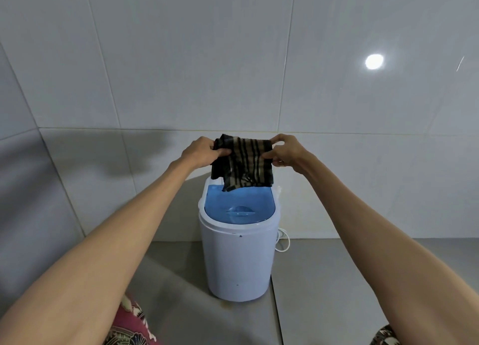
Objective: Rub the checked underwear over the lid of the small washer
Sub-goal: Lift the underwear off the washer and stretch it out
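Holding underwear [243, 160] stretched btwn left hand [207, 150] & right hand [285, 150], both pinching top corners; lid [238, 202] lies straight below, hem just above its rear edge.

Underwear [243, 163] above washer lid [239, 204], cord [283, 243] right of washer [238, 261]

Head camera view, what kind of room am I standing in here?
Probably a home bathroom or laundry corner: large glossy white wall tiles, a grey tiled floor, and a small washer with a blue lid standing against the wall.
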